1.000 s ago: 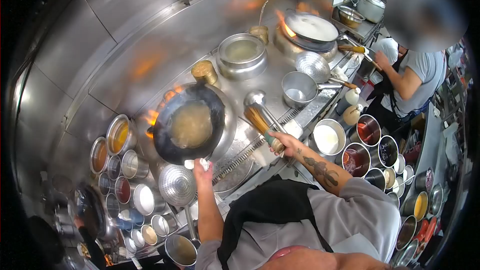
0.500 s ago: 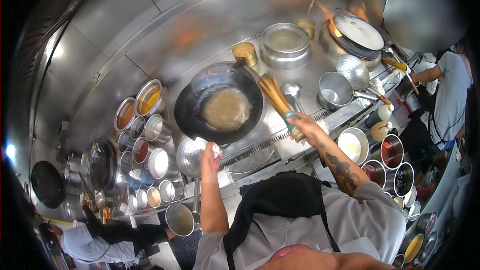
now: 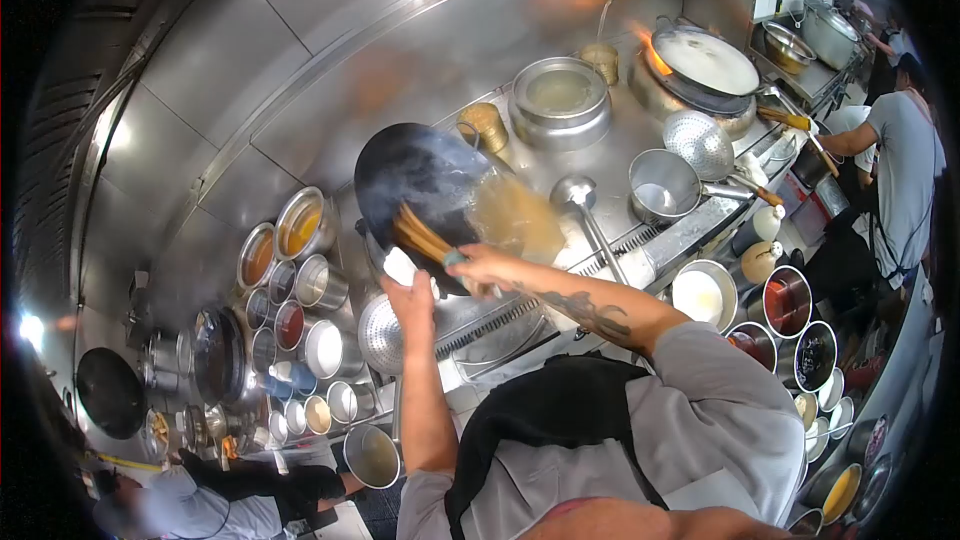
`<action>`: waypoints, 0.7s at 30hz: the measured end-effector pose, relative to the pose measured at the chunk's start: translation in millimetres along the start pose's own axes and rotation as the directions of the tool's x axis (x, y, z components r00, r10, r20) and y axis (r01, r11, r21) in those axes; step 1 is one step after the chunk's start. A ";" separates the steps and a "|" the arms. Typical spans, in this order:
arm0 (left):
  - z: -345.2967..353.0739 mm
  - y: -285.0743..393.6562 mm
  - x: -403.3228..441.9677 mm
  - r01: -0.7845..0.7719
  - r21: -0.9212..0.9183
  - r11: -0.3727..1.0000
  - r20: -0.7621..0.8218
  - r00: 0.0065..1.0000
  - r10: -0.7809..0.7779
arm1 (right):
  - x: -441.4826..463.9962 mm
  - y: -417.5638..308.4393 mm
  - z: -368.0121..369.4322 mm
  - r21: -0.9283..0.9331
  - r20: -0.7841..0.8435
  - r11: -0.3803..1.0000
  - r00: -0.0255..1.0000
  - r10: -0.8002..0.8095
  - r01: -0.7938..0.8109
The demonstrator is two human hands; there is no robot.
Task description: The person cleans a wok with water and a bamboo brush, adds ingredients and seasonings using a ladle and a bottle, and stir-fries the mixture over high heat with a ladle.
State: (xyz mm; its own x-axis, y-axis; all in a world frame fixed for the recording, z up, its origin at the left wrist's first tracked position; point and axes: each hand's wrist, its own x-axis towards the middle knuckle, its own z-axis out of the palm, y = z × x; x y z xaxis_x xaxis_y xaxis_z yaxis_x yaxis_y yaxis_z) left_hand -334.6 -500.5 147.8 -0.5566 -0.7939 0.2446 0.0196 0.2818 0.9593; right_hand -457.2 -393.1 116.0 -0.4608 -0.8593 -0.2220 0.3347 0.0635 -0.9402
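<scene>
A black wok (image 3: 395, 162) is tipped to the right over the range, with steam rising from it. Cloudy brown water (image 3: 518, 222) pours over its right side. My left hand (image 3: 411, 306) is closed on a folded white cloth (image 3: 402, 268) at the wok's near rim; whatever lies beneath the cloth is hidden. My right hand (image 3: 484, 266) grips a bamboo wok brush (image 3: 420, 234) by its green-bound end, with the bristles inside the wok. A metal ladle (image 3: 574, 192) rests on the steel top just right of the falling water.
Left of the wok stand several sauce containers (image 3: 322, 348) and a perforated strainer (image 3: 380, 332). To the right are a saucepan (image 3: 664, 186), a skimmer (image 3: 697, 144) and a wok of white liquid (image 3: 708, 62) over flames. Co-workers (image 3: 905, 170) stand at far right and lower left.
The wok has gone from level to tipped rightward, and its water now spills out. My right hand has swung the brush left, from beside the wok into it. The left hand keeps the cloth.
</scene>
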 end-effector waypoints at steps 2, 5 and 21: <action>0.5 6.0 10.9 -0.236 0.292 0.927 0.023 0.971 0.240 | 10.6 -23.9 -12.6 0.022 -0.024 0.999 0.999 -0.042 0.042; 7.3 64.3 -3.8 -0.228 0.130 0.965 0.167 0.964 0.205 | 51.8 -50.7 -64.7 0.049 -0.015 0.990 0.991 -0.132 0.132; -49.0 15.8 24.0 -0.084 0.352 0.932 -0.080 0.990 0.119 | -47.6 50.0 -193.5 -0.899 -0.268 0.378 0.960 -0.080 -0.219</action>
State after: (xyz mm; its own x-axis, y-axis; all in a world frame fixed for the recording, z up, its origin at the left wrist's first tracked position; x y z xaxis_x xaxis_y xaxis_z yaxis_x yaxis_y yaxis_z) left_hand -306.9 -541.5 175.7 -0.4817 -0.7954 0.3678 -0.2276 0.5188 0.8240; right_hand -577.6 -250.8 29.6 -0.6892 -0.6942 -0.2075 -0.5117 0.6691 -0.5390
